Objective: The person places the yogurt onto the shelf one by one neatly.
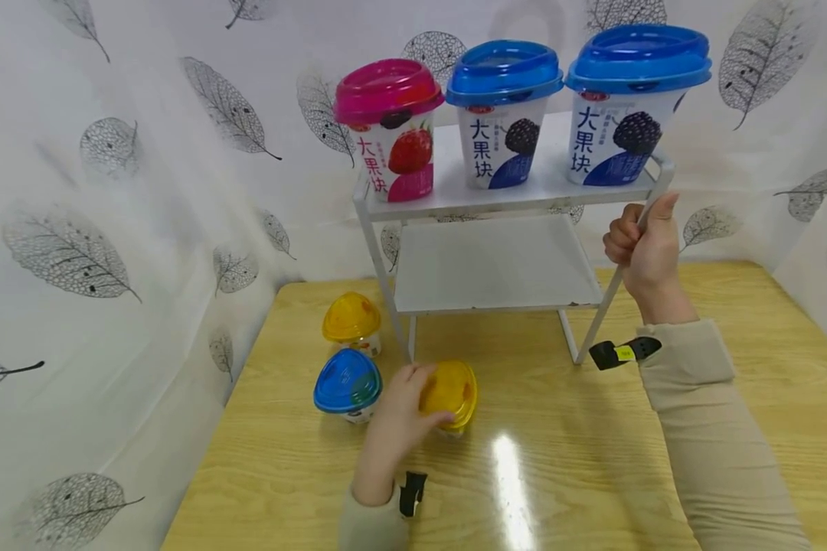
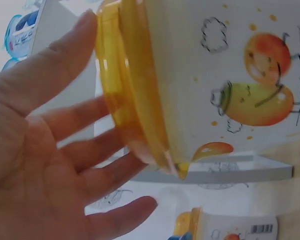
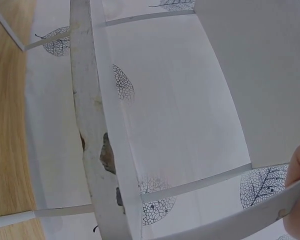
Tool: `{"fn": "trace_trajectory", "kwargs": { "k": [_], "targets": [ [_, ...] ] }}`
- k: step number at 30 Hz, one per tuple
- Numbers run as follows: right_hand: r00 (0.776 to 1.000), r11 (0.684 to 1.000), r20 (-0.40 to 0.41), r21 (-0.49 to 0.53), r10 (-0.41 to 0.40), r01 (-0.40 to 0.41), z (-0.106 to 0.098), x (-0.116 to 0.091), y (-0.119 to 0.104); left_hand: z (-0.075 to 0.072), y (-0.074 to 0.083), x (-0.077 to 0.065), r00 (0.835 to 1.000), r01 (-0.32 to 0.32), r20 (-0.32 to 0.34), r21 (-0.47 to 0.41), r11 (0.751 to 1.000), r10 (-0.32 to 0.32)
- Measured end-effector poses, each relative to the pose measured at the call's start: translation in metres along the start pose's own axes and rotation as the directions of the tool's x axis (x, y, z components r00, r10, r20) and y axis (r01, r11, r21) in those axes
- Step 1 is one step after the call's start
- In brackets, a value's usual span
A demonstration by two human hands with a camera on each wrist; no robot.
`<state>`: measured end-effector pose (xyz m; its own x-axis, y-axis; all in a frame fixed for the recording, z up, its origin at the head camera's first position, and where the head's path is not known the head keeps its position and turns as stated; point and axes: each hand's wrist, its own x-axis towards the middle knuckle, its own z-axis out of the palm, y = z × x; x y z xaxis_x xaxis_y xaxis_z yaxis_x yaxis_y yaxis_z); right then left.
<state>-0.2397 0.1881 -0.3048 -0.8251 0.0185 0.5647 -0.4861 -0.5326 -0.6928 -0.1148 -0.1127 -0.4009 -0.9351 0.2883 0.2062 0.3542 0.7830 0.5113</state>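
My left hand spans the yellow lid of a yogurt cup standing on the table, thumb on the near side and fingers on the far side. Close up in the left wrist view, the thumb and some fingers meet the lid rim of this cup, which has fruit drawings. My right hand grips the right front post of a white two-tier rack, thumb pointing up. In the right wrist view only part of the right hand shows, at the right edge.
On the rack's top tier stand a pink-lidded cup and two blue-lidded cups, one in the middle and one at right. Left of the rack, another yellow-lidded cup and a blue-lidded cup stand on the wooden table.
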Motion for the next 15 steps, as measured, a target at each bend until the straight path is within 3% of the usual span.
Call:
{"fn": "trace_trajectory", "kwargs": {
  "k": [4,6,10,15],
  "targets": [
    [1.000,0.998,0.008,0.061,0.006,-0.006,-0.002,0.000,0.000,-0.003,-0.003,-0.002,0.996,-0.078,0.042,0.018,0.997,0.077],
    [1.000,1.000,0.001,0.028,-0.002,0.002,-0.002,0.000,0.001,-0.002,-0.002,-0.002,0.995,-0.090,0.034,0.024,0.996,0.089],
    [1.000,1.000,-0.008,0.004,-0.001,0.001,-0.002,0.000,0.000,0.007,0.004,0.002,0.996,-0.023,-0.090,0.061,0.998,0.028],
    [1.000,0.995,0.008,0.091,0.030,-0.030,0.000,0.000,-0.001,0.020,0.011,0.006,0.963,0.112,-0.261,0.174,0.978,-0.063]
  ]
}}
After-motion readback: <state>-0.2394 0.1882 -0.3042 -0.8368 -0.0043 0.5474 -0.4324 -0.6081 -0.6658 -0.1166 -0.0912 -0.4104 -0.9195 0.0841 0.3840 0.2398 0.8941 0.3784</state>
